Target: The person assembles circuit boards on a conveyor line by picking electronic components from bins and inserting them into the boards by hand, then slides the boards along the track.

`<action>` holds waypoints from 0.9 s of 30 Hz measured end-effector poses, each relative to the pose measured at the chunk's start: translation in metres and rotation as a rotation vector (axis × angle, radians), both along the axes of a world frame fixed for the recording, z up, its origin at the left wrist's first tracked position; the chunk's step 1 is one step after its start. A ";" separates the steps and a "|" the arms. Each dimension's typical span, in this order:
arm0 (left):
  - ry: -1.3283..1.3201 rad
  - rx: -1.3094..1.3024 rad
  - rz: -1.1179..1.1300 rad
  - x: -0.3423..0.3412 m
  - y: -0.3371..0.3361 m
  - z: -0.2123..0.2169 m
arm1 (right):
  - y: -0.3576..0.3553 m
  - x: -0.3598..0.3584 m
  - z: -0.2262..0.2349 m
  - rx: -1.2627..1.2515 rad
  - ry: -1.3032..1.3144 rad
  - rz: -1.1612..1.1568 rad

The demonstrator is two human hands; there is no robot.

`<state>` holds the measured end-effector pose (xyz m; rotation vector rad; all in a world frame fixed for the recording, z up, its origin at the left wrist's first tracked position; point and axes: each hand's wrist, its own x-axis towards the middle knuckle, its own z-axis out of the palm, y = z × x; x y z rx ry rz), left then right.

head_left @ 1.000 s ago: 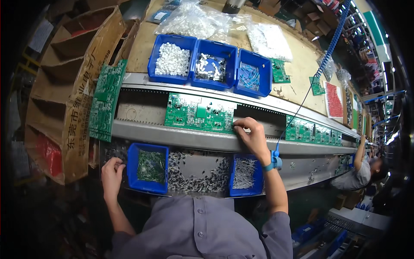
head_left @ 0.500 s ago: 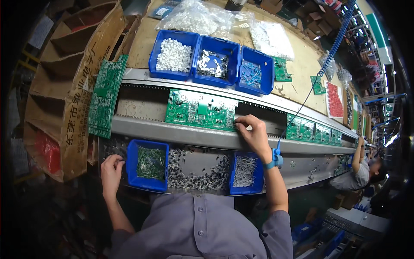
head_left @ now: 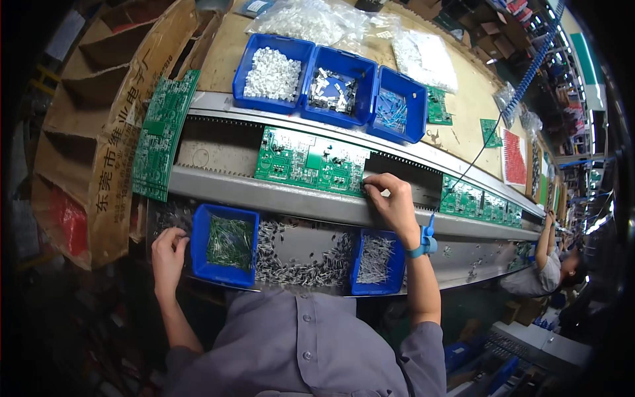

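Note:
My right hand (head_left: 395,202) is at the right end of a green circuit board (head_left: 291,155) lying in the rail track. Thumb and forefinger are pinched at the board's edge; whatever they hold is hidden or too small to make out. A blue strap circles that wrist. My left hand (head_left: 170,257) is left of a blue bin (head_left: 223,277) of green, thin-leaded parts. Its fingers are curled together by some small dark parts, and what they hold cannot be made out. Small black leaded parts (head_left: 297,272) lie scattered between that bin and a second blue bin (head_left: 375,289) of silver leaded parts.
Beyond the rail (head_left: 317,192) stand three joined blue bins (head_left: 331,118) of white, black-and-white and blue parts. More circuit boards (head_left: 479,202) sit along the track to the right. A board stack (head_left: 155,142) leans by a cardboard divider box (head_left: 109,165). A coworker (head_left: 546,271) is far right.
The view has shifted slightly. My right hand remains pinched at the board's right end, and my left hand stays beside the green-part bin with little movement.

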<state>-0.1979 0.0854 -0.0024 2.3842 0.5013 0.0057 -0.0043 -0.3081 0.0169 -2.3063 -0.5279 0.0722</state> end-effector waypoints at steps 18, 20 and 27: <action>-0.338 0.059 0.189 -0.007 -0.005 -0.024 | 0.007 0.002 0.004 -0.060 0.086 -0.055; -0.339 0.065 0.184 -0.007 -0.005 -0.025 | 0.007 0.002 0.003 -0.060 0.086 -0.054; -0.343 0.050 0.184 -0.008 -0.003 -0.026 | 0.007 0.002 0.003 -0.059 0.074 -0.039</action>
